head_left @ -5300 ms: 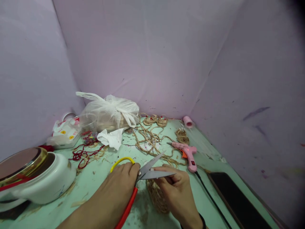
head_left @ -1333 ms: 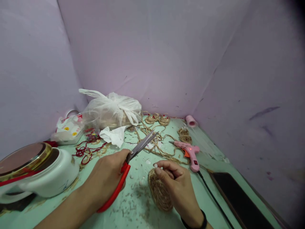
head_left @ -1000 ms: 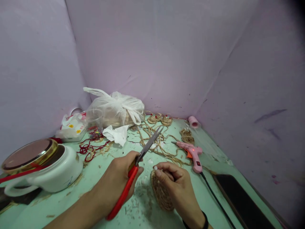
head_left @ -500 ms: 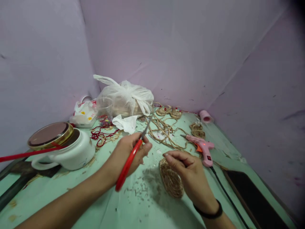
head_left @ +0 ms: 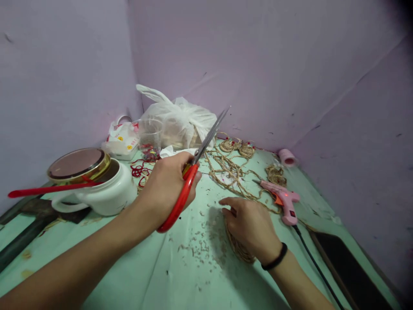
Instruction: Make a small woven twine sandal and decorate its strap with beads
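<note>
My left hand [head_left: 171, 183] is closed around red-handled scissors [head_left: 182, 193], the blades pointing up and away to the right. The blades look closed or nearly so. My right hand [head_left: 250, 224] hovers over an oval coil of jute rope [head_left: 237, 247] and hides much of it. Its index finger reaches out to the left, apart from the thumb, and no object shows between them; the other fingers are partly hidden. Small clippings [head_left: 196, 249] are scattered on the green tabletop between my hands. Beyond them lies loose jute rope [head_left: 229, 172] in a tangle.
At right are a pink glue gun [head_left: 280, 198] with a lit red light, and a dark phone-like slab [head_left: 345, 262]. On the left stand a white mug [head_left: 112, 193] with a lid and red stick, and a hammer [head_left: 35, 219]. A tied plastic bag [head_left: 183, 120] sits behind.
My left hand has raised and turned the scissors so the blades show more. The right hand has turned palm down, its index finger stretching left. The view has shifted slightly.
</note>
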